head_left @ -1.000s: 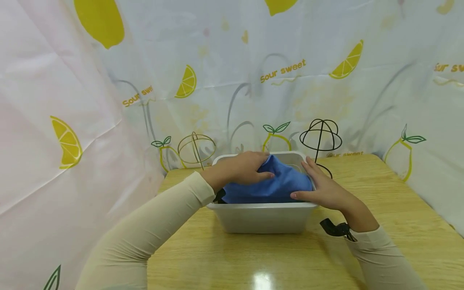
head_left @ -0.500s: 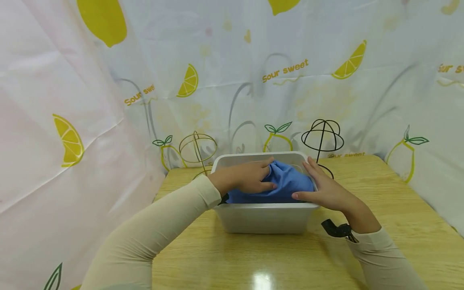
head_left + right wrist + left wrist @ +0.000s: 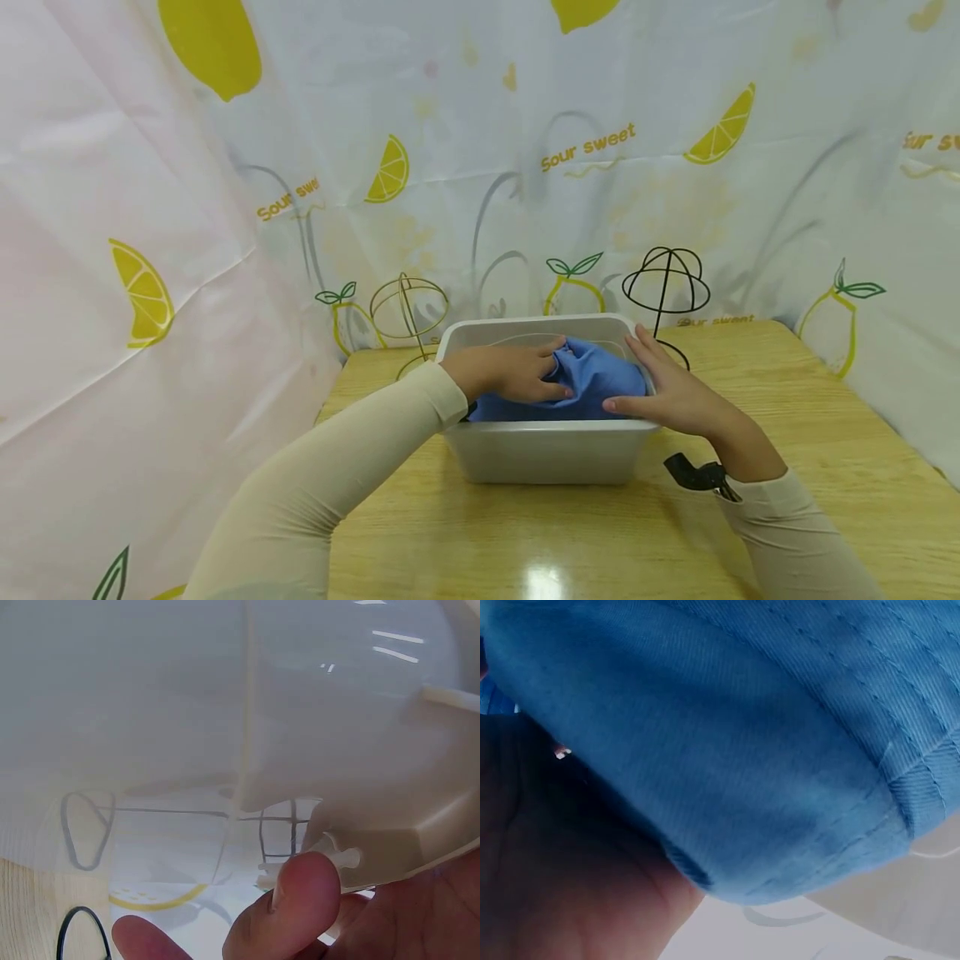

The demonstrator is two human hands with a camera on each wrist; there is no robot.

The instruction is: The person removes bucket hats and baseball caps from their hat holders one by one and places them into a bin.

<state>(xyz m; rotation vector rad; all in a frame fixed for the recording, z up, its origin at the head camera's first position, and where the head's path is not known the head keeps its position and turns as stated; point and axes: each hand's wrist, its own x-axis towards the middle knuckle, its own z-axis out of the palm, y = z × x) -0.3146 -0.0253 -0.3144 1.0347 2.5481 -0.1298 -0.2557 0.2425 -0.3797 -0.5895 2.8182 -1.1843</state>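
Observation:
A white plastic basin [image 3: 551, 458] stands on the wooden table, with a blue bucket hat [image 3: 603, 375] lying crumpled inside it. My left hand [image 3: 517, 372] reaches down into the basin and grips the hat, its fabric bunched between thumb and fingers. Close up in the left wrist view, stitched rows run along the hat's brim [image 3: 885, 690], and the palm lies against the cloth; the fingertips are hidden behind it. My right hand [image 3: 671, 392] holds the basin's right side at the rim. Its fingers [image 3: 300, 900] show beside the glossy wall in the right wrist view.
Behind the basin stand two wire hat stands, a gold one [image 3: 409, 308] at left and a black one [image 3: 666, 279] at right. A lemon-printed curtain [image 3: 480, 125] hangs behind the table [image 3: 480, 542]. A black device [image 3: 693, 473] sits on the right wrist.
My left hand has moved down into the basin with the gripped part of the hat, which now sits lower and more crumpled. My right hand has stayed at the basin's side.

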